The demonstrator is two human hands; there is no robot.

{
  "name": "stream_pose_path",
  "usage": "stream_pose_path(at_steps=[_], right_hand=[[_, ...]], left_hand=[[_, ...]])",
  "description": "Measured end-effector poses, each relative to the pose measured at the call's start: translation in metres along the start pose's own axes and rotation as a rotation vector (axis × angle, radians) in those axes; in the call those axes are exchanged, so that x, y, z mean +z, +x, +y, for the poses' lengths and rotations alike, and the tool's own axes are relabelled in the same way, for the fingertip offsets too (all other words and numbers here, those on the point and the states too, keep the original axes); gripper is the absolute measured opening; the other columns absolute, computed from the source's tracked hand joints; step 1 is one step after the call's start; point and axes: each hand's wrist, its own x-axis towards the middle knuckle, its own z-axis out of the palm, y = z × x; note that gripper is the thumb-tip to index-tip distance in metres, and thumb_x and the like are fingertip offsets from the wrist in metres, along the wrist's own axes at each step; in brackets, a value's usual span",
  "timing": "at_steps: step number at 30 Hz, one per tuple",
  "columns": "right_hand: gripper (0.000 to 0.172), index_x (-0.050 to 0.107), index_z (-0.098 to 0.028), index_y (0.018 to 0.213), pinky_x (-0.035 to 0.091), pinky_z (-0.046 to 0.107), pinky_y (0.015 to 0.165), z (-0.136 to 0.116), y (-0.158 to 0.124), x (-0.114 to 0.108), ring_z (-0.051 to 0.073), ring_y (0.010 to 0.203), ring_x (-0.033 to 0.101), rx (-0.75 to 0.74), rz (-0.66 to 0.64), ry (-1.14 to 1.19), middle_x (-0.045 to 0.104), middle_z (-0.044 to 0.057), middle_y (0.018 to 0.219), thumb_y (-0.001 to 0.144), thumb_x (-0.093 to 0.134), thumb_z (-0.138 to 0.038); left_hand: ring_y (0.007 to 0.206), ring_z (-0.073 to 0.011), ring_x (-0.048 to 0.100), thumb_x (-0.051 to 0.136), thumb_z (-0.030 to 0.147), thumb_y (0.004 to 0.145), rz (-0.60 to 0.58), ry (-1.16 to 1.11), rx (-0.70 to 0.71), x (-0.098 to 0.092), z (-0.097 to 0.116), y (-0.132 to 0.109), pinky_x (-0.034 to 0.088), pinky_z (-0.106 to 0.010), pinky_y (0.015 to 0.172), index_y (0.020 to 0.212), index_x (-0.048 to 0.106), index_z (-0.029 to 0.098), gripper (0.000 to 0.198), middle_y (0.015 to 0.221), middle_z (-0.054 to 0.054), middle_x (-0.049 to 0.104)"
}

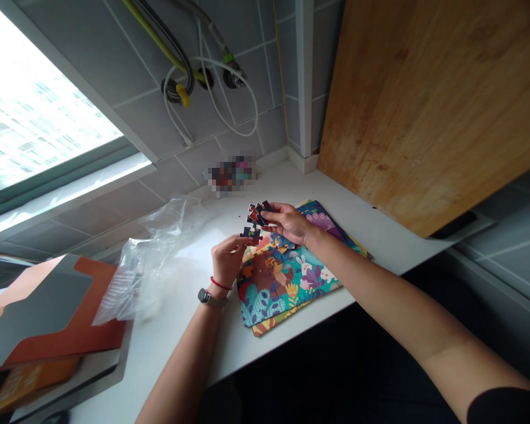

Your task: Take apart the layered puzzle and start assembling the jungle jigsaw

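Grip at right [288, 222] closed on a small cluster of puzzle pieces [256, 213]; left grip [228, 255] pinching a dark piece [249, 233] close beneath. Hold edges lightly, printed faces up, tabs unbent. Toward 5 o'clock, partly under the right forearm, picture puzzle [291, 291] on the table [143, 356]; toward 9 o'clock, plastic bag [143, 262], best kept clear.

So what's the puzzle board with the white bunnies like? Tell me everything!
The puzzle board is flat and looks like printed cardboard. It shows white bunnies, a yellow flower and blue leafy plants on turquoise. It lies on another colourful board, whose lower edge pokes out, on the white counter. The left grip and right grip hold dark pieces by its far side; whether they touch it, I can't tell.
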Motion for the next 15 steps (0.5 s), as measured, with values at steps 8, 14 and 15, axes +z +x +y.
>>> stream_pose_path(at_steps=[8,14,15], right_hand=[[0.032,0.077,-0.019,0.093,0.057,0.028,0.082,0.011,0.001,0.004,0.015,0.086,0.070,-0.101,-0.007,-0.214,0.078,0.002,0.095,0.068,0.093,-0.029],[0.033,0.077,-0.019,0.099,0.055,0.027,0.077,0.014,0.001,0.003,0.017,0.087,0.070,-0.141,-0.063,-0.322,0.079,0.004,0.099,0.071,0.089,-0.033],[0.033,0.076,-0.019,0.098,0.055,0.027,0.077,0.015,0.002,0.002,0.017,0.086,0.070,-0.156,-0.080,-0.351,0.079,0.004,0.098,0.071,0.089,-0.032]], left_hand=[[0.090,-0.0255,0.080,0.063,0.034,0.094,-0.014,-0.309,-0.291,0.003,0.005,-0.002,0.066,-0.033,0.071,0.109,0.068,0.016,0.024,0.098,-0.010,0.078],[0.097,-0.0282,0.079,0.077,0.043,0.088,-0.032,-0.542,-0.402,0.008,0.017,0.000,0.065,-0.042,0.085,0.103,0.044,0.024,0.040,0.096,-0.003,0.076],[0.095,-0.0275,0.080,0.077,0.044,0.088,-0.026,-0.535,-0.410,0.009,0.016,0.000,0.065,-0.042,0.086,0.104,0.043,0.025,0.043,0.095,-0.003,0.076]])
